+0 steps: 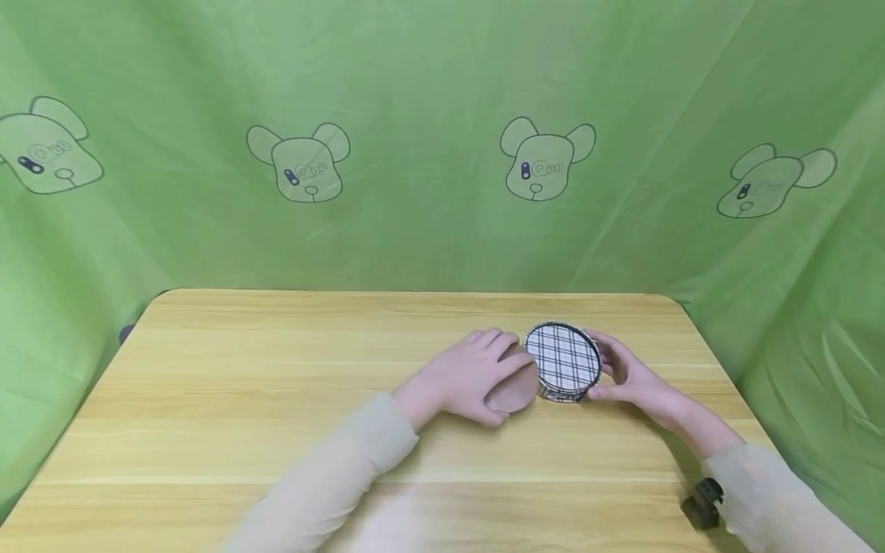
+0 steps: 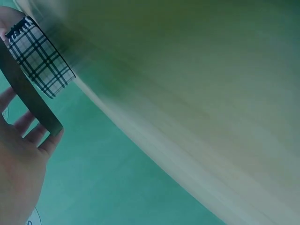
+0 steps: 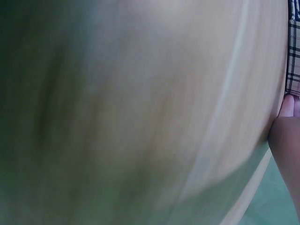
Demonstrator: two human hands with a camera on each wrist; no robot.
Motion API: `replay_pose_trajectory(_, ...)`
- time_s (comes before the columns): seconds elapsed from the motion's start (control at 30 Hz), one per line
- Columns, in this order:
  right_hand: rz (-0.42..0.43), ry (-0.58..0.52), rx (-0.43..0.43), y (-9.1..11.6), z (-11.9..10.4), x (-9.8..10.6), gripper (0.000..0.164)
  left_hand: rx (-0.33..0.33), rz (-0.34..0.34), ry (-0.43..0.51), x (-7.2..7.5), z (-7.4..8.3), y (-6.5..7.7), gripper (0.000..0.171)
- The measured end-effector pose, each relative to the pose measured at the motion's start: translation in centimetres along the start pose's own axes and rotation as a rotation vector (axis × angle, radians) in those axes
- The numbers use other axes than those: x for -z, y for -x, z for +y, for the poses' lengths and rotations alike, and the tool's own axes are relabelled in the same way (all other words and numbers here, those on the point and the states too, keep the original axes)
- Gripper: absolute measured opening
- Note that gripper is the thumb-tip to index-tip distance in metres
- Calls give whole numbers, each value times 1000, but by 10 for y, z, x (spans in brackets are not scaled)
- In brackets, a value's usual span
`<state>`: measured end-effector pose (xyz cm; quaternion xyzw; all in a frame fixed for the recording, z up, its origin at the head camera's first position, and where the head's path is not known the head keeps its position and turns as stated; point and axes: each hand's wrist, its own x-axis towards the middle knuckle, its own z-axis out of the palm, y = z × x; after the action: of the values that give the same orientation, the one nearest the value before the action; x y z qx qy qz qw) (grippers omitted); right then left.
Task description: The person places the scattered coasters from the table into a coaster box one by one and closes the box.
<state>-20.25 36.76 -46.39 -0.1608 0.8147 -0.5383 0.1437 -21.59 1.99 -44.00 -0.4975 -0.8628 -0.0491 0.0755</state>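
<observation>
A round plaid box (image 1: 563,359), white with dark checks and a dark rim, stands on the table right of centre. Its checked side (image 2: 42,58) shows in the left wrist view. My right hand (image 1: 632,380) grips the box from the right, thumb at the near side and fingers behind. In my left hand (image 1: 470,376) is a flat brown disc (image 1: 515,388), tilted beside the box's left edge. Edge-on in the left wrist view, the disc (image 2: 30,93) is a dark straight band with fingers along it. In the right wrist view only a strip of the box (image 3: 294,56) appears.
The wood-grain table (image 1: 242,384) has rounded far corners. Green cloth (image 1: 429,230) with printed bear heads hangs behind it and at both sides. A small black device (image 1: 703,503) is at the right sleeve.
</observation>
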Motion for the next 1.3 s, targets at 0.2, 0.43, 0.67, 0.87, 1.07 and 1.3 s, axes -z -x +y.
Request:
replay_pose_trajectory(0.2,-4,-5,7,0,0,0,100,-14,10,3,0,5,-10,95)
replay_pose_trajectory(0.43,-5,-3,10,0,1,0,100,-13,28,-29,-2,10,-23,94)
replay_pose_trajectory(0.67,-6,-3,8,-1,1,-1,99,12,29,-63,-4,15,-36,95)
replay_pose_trajectory(0.87,2,3,19,1,2,0,99,50,12,-81,-4,18,-48,97)
replay_pose_trajectory(1.07,0,2,31,1,3,1,98,104,14,-73,-5,20,-61,96)
replay_pose_trajectory(1.3,-2,1,55,-1,5,0,96,136,34,-77,-9,20,-75,96)
